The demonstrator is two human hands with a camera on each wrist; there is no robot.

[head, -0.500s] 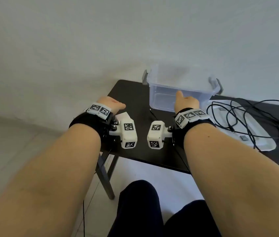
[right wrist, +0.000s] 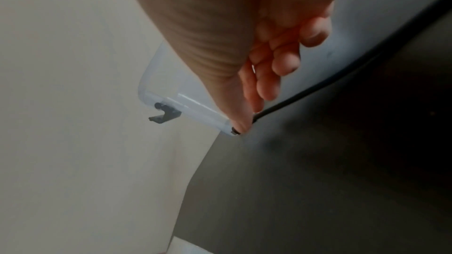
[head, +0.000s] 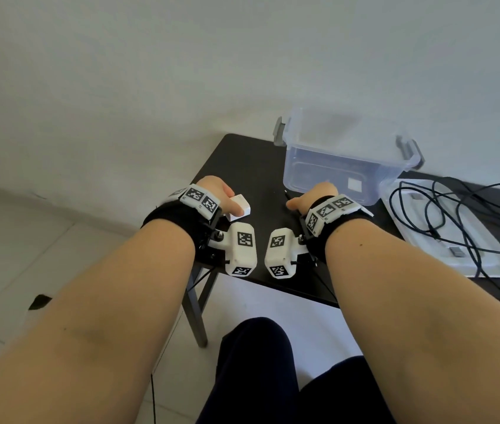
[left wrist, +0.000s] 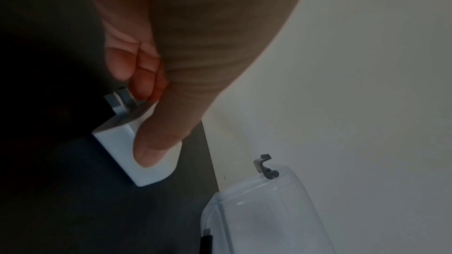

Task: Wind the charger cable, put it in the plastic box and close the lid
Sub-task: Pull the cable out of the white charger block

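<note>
Head view: my left hand (head: 215,191) is gripping the white charger block (head: 239,206) on the counter (head: 242,160); my right hand (head: 316,195) is pinching the cable (right wrist: 318,86) beside the plastic box (head: 343,166), both palms down.

No text can be read anywhere (only coded marker squares).

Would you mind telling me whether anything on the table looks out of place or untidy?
Yes: the black charger cable sprawls in loose tangled loops over the lid, which lies flat right of the open plastic box. Nothing looks damaged or spilled.
</note>
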